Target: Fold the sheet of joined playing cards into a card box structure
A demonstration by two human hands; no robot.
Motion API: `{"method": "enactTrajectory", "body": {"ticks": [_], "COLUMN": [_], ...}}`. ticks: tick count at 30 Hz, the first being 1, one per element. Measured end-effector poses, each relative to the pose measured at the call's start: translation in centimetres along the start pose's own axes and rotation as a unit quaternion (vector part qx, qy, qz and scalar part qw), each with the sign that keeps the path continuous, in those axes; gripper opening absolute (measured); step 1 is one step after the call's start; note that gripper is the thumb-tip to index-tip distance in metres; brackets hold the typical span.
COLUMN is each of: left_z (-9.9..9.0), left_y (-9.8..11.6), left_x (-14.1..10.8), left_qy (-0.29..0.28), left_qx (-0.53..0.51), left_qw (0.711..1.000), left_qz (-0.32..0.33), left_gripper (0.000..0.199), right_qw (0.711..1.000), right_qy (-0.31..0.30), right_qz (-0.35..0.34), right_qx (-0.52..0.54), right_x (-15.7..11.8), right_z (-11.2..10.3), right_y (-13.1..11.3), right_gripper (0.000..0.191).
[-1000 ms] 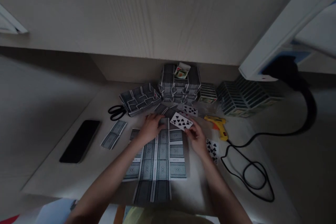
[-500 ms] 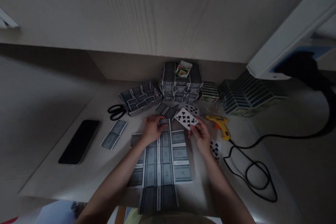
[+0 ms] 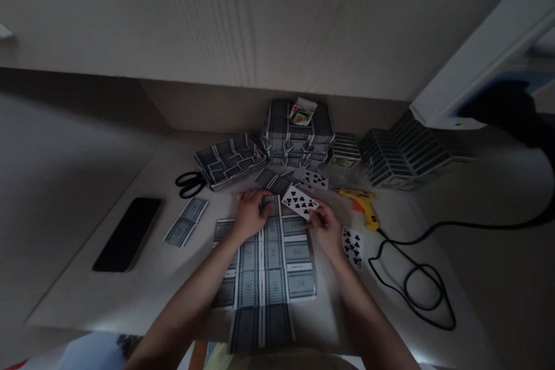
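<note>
My right hand (image 3: pixel 326 228) pinches a face-up clubs playing card (image 3: pixel 299 202) at its near right corner. That card is tilted just above the top right of a cross-shaped panel of playing cards (image 3: pixel 274 254), laid backs up in joined rows. My left hand (image 3: pixel 252 212) rests at the panel's far end, thumb and forefinger apart, touching its top card. Another clubs card (image 3: pixel 353 247) lies face up beside my right wrist. More loose cards (image 3: pixel 273 179) lie beyond my hands, some back up, and one clubs card (image 3: pixel 314 178) face up.
A yellow glue gun (image 3: pixel 363 202) with a looping black cord (image 3: pixel 422 269) lies right. At the back stand an open card-built tray (image 3: pixel 229 162), a card-covered box (image 3: pixel 299 139) and stacked card packs (image 3: pixel 390 159). Black scissors (image 3: pixel 189 185), a phone (image 3: pixel 128 234) and a joined card pair (image 3: pixel 186 222) lie left.
My right hand has moved the clubs card a little left and nearer, toward the panel's far end. My left hand has stayed at the panel's top card.
</note>
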State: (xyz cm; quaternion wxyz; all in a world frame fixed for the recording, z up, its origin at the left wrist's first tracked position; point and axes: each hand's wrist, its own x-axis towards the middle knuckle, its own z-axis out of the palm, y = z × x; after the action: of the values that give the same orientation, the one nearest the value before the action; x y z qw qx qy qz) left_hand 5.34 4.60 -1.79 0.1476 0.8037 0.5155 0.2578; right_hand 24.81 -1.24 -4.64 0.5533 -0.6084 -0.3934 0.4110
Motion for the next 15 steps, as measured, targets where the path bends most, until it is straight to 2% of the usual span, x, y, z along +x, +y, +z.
{"method": "enactTrajectory", "body": {"ticks": [7, 15], "left_z": [-0.01, 0.12], "left_y": [0.05, 0.35], "left_x": [-0.06, -0.32], "left_qy": [0.005, 0.025], "left_qx": [0.008, 0.03], "left_qw": [1.0, 0.999], "left_qz": [0.007, 0.018], "left_gripper": [0.018, 0.026], "right_qw": [0.998, 0.997], "right_qy": [-0.03, -0.061], "right_qz": [0.002, 0.028], "right_qx": [-0.051, -0.048], "right_x": [0.12, 1.0], "right_z": [-0.09, -0.38], "right_y": [0.08, 0.02], "right_gripper": [0.04, 0.037]}}
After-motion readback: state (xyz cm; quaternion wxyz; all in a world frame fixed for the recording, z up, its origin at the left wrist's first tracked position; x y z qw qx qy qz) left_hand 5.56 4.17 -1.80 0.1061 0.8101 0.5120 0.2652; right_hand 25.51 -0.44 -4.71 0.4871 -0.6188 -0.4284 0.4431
